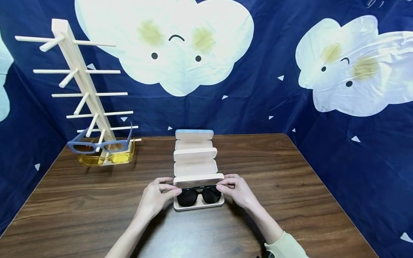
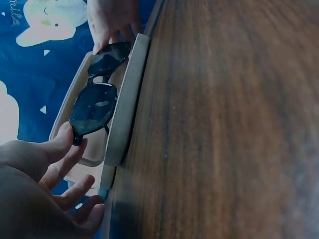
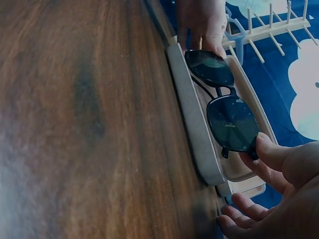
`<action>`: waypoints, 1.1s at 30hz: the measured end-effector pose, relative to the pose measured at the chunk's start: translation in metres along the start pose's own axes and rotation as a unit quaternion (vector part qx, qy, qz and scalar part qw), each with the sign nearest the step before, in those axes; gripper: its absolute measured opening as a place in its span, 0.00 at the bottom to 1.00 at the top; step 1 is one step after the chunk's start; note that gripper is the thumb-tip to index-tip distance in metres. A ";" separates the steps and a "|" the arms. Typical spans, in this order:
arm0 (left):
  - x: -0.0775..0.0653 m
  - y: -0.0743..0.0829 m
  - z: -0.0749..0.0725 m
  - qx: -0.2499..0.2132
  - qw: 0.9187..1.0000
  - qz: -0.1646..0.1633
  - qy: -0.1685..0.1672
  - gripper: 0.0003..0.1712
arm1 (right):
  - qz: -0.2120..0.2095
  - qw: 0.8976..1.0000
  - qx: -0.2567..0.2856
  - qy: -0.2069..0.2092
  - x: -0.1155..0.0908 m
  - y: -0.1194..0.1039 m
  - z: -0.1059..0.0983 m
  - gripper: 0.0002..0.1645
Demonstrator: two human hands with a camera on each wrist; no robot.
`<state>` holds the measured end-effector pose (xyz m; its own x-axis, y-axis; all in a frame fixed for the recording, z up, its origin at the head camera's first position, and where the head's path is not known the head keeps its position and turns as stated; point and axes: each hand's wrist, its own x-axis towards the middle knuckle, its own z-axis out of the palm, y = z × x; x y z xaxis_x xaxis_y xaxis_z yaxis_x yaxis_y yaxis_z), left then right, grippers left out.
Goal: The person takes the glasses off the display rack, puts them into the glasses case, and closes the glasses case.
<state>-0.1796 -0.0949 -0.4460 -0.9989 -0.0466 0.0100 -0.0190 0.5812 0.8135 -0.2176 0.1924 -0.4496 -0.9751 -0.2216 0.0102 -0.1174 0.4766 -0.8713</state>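
Note:
Black sunglasses (image 1: 200, 196) with dark lenses are held level over the nearest open glasses case (image 1: 199, 207), front facing me. My left hand (image 1: 155, 197) pinches their left end between thumb and finger, and my right hand (image 1: 238, 191) pinches the right end. In the left wrist view the sunglasses (image 2: 94, 107) sit at the case opening, the left thumb on the frame's corner. From the right wrist view, the right thumb and finger grip the other corner of the sunglasses (image 3: 232, 122). The case's pale lid stands raised behind them. Whether the sunglasses touch the case's bottom is hidden.
Two more open cases (image 1: 195, 166) (image 1: 194, 144) stand in a row behind the nearest one. At the back left, a wooden peg rack (image 1: 80, 71) carries blue-framed glasses (image 1: 100, 146) and yellow glasses (image 1: 106, 158). Blue cloth (image 1: 258, 114) with clouds hangs around the wooden table (image 1: 274, 172).

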 end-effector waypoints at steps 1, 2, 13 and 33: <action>0.000 0.000 0.000 0.000 1.000 -0.002 -0.001 0.08 | 0.000 1.000 -0.004 0.001 0.000 0.000 0.001 0.07; 0.000 0.000 0.000 0.001 1.000 -0.004 -0.002 0.08 | -0.003 1.000 -0.010 0.003 0.000 0.001 0.001 0.07; 0.001 0.001 0.003 0.019 1.000 -0.004 0.004 0.12 | 0.011 0.999 -0.030 0.026 0.000 0.001 0.006 0.06; 0.001 0.002 0.003 0.084 0.996 -0.026 0.011 0.14 | 0.028 0.993 -0.096 0.069 0.002 0.003 0.005 0.07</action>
<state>-0.1808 -0.0909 -0.4458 -0.9952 -0.0964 -0.0152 -0.0790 0.7049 0.7049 -0.2195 0.1893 -0.4543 -0.9960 -0.0786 0.0435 -0.0838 0.6405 -0.7633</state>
